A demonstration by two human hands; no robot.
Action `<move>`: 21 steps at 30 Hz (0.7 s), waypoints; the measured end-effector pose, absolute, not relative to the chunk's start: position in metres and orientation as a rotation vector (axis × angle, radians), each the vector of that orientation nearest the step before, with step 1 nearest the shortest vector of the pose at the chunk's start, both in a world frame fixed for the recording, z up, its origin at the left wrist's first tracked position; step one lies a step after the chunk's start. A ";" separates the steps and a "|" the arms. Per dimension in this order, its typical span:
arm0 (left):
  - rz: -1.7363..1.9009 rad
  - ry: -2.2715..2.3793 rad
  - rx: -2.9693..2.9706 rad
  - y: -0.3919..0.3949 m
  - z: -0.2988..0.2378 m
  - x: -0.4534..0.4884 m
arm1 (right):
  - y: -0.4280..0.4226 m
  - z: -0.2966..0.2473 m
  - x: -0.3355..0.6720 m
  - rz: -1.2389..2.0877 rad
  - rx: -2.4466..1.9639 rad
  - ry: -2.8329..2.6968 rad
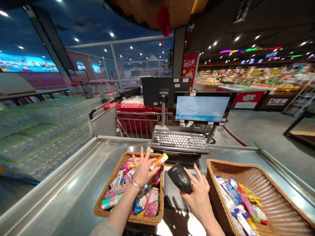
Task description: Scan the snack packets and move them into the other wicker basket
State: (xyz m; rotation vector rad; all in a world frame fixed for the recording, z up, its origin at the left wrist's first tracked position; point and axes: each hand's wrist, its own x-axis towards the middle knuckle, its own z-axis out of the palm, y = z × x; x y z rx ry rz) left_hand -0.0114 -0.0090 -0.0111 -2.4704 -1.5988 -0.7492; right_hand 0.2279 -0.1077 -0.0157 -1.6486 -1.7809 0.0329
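My left hand (142, 170), with a bracelet at the wrist, is over the left wicker basket (97, 205). Its thumb and index finger pinch a small orange tube (158, 161) with a yellow end; the other fingers stretch out. Beneath it, the basket is full of colourful packaged sweets, including a blue-and-red pack (140, 204) and a green-and-pink box (111, 202). In my right hand (198, 191), which wears a ring, is a black barcode scanner (179, 177), tilted toward the left basket. The fingers reach partly around its body, and its handle is mostly hidden.
A second wicker basket (283, 196) on the right holds several packets. Behind the metal counter (83, 170) stand a keyboard (179, 140), a lit screen (201, 108) and a dark monitor back (157, 87). Beyond are a trolley (102, 121) and stacked bottles (49, 127).
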 end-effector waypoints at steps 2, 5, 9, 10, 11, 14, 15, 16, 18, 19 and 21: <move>-0.748 -1.600 -2.466 -0.009 -0.012 -0.011 | -0.108 -0.016 0.228 0.025 -1.645 -1.783; -0.746 -1.611 -2.462 -0.009 -0.012 -0.011 | -0.109 -0.016 0.229 0.028 -1.642 -1.796; -0.753 -1.597 -2.456 -0.008 -0.012 -0.009 | -0.110 -0.017 0.229 0.045 -1.658 -1.792; -0.756 -1.592 -2.459 -0.008 -0.012 -0.009 | -0.110 -0.017 0.230 0.045 -1.660 -1.787; -0.760 -1.589 -2.464 -0.008 -0.012 -0.008 | -0.110 -0.017 0.230 0.044 -1.658 -1.783; -0.768 -1.592 -2.485 -0.008 -0.011 -0.006 | -0.110 -0.018 0.232 0.042 -1.651 -1.762; -0.769 -1.593 -2.491 -0.008 -0.011 -0.005 | -0.111 -0.018 0.234 0.042 -1.648 -1.751; -0.768 -1.592 -2.497 -0.008 -0.010 -0.003 | -0.111 -0.017 0.235 0.044 -1.645 -1.740; -0.768 -1.582 -2.506 -0.007 -0.009 0.000 | -0.112 -0.016 0.238 0.044 -1.643 -1.716; -0.766 -1.572 -2.512 -0.007 -0.008 0.001 | -0.112 -0.015 0.239 0.044 -1.642 -1.706; -0.763 -1.545 -2.521 -0.006 -0.007 0.005 | -0.114 -0.014 0.242 0.040 -1.645 -1.677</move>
